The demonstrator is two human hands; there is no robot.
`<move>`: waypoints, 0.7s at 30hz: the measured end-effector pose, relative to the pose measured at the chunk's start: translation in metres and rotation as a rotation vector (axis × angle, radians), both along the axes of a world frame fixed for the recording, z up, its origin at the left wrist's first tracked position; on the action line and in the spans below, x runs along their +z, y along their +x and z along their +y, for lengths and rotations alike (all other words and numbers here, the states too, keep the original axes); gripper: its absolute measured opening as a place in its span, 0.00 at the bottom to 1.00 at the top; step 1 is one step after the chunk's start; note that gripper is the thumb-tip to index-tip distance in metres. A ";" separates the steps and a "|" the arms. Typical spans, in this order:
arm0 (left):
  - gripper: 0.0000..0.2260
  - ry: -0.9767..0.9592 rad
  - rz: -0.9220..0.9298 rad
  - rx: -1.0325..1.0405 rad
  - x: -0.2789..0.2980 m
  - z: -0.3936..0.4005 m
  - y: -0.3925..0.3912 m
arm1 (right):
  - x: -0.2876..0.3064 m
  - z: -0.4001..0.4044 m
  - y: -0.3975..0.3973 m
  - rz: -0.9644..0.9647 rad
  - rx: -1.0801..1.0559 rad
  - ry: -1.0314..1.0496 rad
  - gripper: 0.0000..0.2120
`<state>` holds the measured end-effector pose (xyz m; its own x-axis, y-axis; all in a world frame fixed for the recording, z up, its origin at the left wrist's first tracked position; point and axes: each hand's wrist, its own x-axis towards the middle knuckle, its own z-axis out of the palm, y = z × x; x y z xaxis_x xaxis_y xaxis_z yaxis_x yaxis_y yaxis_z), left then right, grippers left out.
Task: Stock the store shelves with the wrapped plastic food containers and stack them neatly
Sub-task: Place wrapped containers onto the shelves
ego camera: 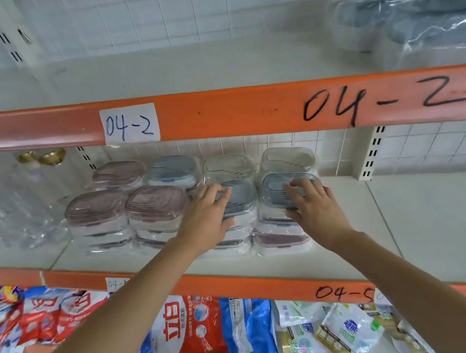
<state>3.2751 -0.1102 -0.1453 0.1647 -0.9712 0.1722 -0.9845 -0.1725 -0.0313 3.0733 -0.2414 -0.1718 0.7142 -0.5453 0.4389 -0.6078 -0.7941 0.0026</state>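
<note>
Reaching into the middle shelf [415, 207], both hands work on the front row of wrapped containers. The left hand [204, 218] lies over the blue-lidded top container [239, 196] of one stack, fingers [222, 192] curled lightly over its far-left edge. The right hand [313, 203] rests on the blue lid of the neighbouring stack [277, 190], fingers [295, 189] spread and bent, thumb against the near side. Whether either hand truly grips or only presses, I cannot tell.

The stacks stand close to the shelf's near edge, several containers high, each in loose, slick film. A nudge toward the near side could slide a top container off its stack, or tip a whole column over the orange rail [243, 282] onto the detergent bags [191, 337] below. Pushing too far could shove the clear-lidded stacks [284, 158] behind them askew. To the left, the pink-lidded stacks [126, 212] sit just beside, so a sideways push would knock them too.
</note>
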 end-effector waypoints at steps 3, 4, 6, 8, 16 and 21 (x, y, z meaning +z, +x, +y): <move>0.29 -0.049 -0.007 0.037 -0.013 0.005 -0.009 | -0.012 0.007 0.003 -0.052 -0.018 -0.018 0.26; 0.28 -0.068 -0.010 0.039 -0.017 0.006 -0.011 | -0.015 0.009 0.003 -0.042 -0.022 -0.016 0.26; 0.29 -0.052 -0.023 0.053 -0.018 0.008 -0.014 | -0.016 0.010 0.001 0.009 -0.016 -0.020 0.27; 0.30 0.079 -0.065 0.078 -0.010 0.007 -0.014 | -0.010 0.007 -0.002 0.068 0.015 -0.021 0.29; 0.24 0.103 -0.150 -0.168 0.019 0.046 -0.046 | 0.018 0.059 -0.042 0.067 0.154 0.029 0.27; 0.09 0.051 -0.122 -0.399 0.056 0.066 -0.088 | 0.052 0.089 -0.089 0.084 0.202 0.071 0.23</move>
